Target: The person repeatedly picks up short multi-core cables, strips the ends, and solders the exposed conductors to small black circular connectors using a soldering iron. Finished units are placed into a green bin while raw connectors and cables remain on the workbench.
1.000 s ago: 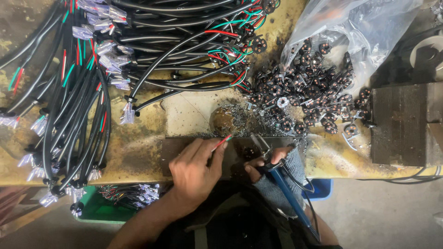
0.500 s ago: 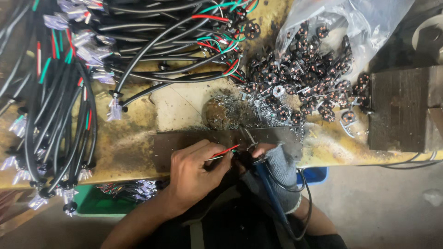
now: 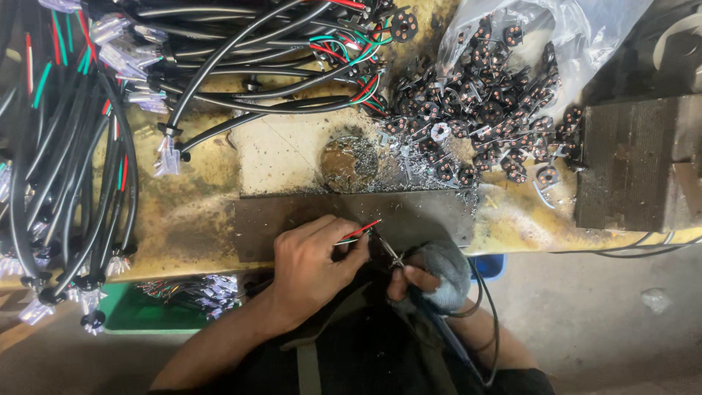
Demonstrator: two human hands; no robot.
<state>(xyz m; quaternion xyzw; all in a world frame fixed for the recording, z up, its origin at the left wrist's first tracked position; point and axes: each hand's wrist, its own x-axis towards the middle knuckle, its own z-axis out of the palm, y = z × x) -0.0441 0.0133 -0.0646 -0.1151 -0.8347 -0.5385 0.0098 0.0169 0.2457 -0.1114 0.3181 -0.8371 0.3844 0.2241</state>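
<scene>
On the dark plate (image 3: 307, 216), left hand (image 3: 314, 267) pinches thin red wire (image 3: 363, 231) (glossy).

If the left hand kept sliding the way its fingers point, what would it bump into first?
The left hand points right, pinching thin red and green wires. Going straight on, it would probably first meet the soldering iron tip held by the gloved right hand, though depth is hard to judge.
</scene>
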